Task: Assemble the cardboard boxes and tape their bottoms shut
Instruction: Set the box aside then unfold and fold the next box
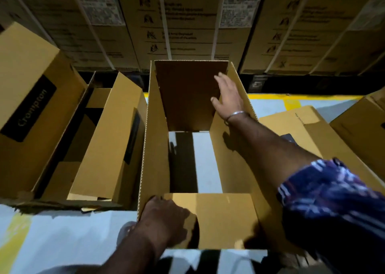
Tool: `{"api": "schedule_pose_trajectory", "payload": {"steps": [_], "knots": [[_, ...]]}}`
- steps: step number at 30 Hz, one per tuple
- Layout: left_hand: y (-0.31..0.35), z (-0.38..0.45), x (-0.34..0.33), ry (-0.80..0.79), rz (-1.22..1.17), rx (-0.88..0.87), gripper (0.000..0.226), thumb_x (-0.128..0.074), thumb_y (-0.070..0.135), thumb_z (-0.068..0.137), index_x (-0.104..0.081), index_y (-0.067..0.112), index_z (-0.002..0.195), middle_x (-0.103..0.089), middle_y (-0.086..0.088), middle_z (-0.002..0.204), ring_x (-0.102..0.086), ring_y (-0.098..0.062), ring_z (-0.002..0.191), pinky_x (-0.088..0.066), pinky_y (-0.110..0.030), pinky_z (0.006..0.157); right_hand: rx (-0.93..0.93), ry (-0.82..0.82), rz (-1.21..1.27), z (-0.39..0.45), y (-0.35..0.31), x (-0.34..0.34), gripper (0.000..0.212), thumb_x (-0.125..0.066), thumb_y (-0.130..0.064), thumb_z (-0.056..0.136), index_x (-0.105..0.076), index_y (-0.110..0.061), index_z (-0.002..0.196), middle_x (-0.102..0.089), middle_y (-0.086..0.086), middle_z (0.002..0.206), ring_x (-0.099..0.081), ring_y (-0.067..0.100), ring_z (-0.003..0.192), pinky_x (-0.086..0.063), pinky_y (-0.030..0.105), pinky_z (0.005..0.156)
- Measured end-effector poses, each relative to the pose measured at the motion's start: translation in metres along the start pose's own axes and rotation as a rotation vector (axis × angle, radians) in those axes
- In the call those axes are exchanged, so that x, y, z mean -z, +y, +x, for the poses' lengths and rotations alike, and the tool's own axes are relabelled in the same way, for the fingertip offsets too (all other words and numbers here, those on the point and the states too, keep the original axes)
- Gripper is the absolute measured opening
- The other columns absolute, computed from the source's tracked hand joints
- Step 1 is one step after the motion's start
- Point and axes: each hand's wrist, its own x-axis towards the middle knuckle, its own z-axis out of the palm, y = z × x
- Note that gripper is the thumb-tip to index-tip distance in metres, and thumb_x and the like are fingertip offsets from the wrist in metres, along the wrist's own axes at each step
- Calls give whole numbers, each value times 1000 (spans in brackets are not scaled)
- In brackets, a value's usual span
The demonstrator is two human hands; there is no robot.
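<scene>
Head view: left hand (164,217) on near flap (218,217), right hand (228,95) on far flap (187,94)

Left hand (164,217): low in the view, back of the hand up, knuckles bent and fingers curled downward out of sight; whether they grip anything cannot be told
Left forearm: bare, rising from the bottom edge of the view slightly left of centre and angling up and right to the wrist
Right hand (228,95): reached far forward, fingers straight and a little spread, thumb out to the left, palm turned down and to the left
Right wrist: carries a thin metal bangle (236,115)
Right forearm: bare, stretched out long from lower right toward upper centre
Right sleeve (331,200): dark blue patterned cloth, pushed up to about the elbow, at the right edge
</scene>
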Motion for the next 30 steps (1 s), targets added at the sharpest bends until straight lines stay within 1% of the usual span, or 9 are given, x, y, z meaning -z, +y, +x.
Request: {"api": "schedule_pose_trajectory", "payload": {"steps": [5, 7, 13, 17, 19, 22, 24, 27, 30], "knots": [[-14, 3, -2, -8, -56, -36, 45, -49, 46, 100, -58, 25, 138, -66, -6, 134, -62, -28, 125, -39, -44, 108, 68, -24, -176, 83, 6, -14, 98, -74, -21, 89, -12, -19, 164, -4, 2, 172, 1, 26, 158, -6, 42, 129], [-16, 6, -5, -14, -89, -21, 41, -52, 41, 98, -63, 20, 132, -66, -7, 132, -62, -27, 123, -36, -42, 109, 60, -31, -223, 103, 6, -22, 97, -76, -31, 87, -16, -20, 163, -14, 3, 170, -3, 30, 158, -9, 49, 128], [-14, 8, -2, 25, -152, -35, 43, -48, 48, 100, -60, 24, 134, -64, -6, 133, -60, -26, 125, -33, -44, 110, 155, 273, -227, 78, 2, -29, 24, -64, -29, 91, -57, -21, 112, -60, 2, 113, -53, 25, 113, -23, 47, 123], [-7, 11, 4, -24, -112, -34, 54, -47, 55, 101, -49, 27, 146, -58, -13, 144, -54, -29, 132, -30, -47, 111, 230, 168, -273, 38, 10, -30, 20, -64, -7, 86, -58, -20, 101, -61, 5, 96, -58, 30, 91, -47, 44, 92], [-4, 12, 6, -41, -83, -34, 56, -44, 56, 102, -46, 27, 150, -53, -15, 150, -50, -30, 137, -29, -48, 110, 303, 44, -364, 11, 23, -46, 29, -63, 1, 81, -57, -16, 103, -59, 10, 101, -58, 36, 89, -51, 46, 77], [-2, 10, 5, -50, -84, -21, 58, -44, 57, 102, -46, 26, 151, -50, -15, 153, -48, -30, 139, -29, -48, 110, 222, -188, -412, -14, 40, -75, 45, -59, 4, 83, -55, -18, 122, -52, 9, 134, -53, 34, 123, -39, 56, 107], [-1, 9, 4, -36, -58, -4, 57, -45, 57, 102, -48, 25, 148, -53, -17, 150, -51, -32, 135, -30, -48, 109, 150, -338, -497, -15, 46, -85, 60, -64, -4, 88, -44, -24, 142, -31, 1, 162, -30, 25, 150, -18, 58, 123], [-1, 6, 3, -31, -32, 10, 55, -45, 55, 101, -47, 25, 148, -56, -18, 146, -53, -33, 132, -30, -48, 107, 87, -465, -579, -5, 42, -86, 68, -65, -20, 93, -33, -25, 152, -11, -4, 171, -13, 25, 157, -11, 57, 125], [-2, 7, 6, -38, -55, 13, 55, -45, 55, 101, -49, 25, 147, -60, -14, 141, -54, -31, 131, -31, -47, 106, 22, -512, -545, 2, 29, -79, 65, -66, -25, 93, -36, -22, 151, -17, -3, 169, -19, 26, 155, -15, 56, 124]]}}
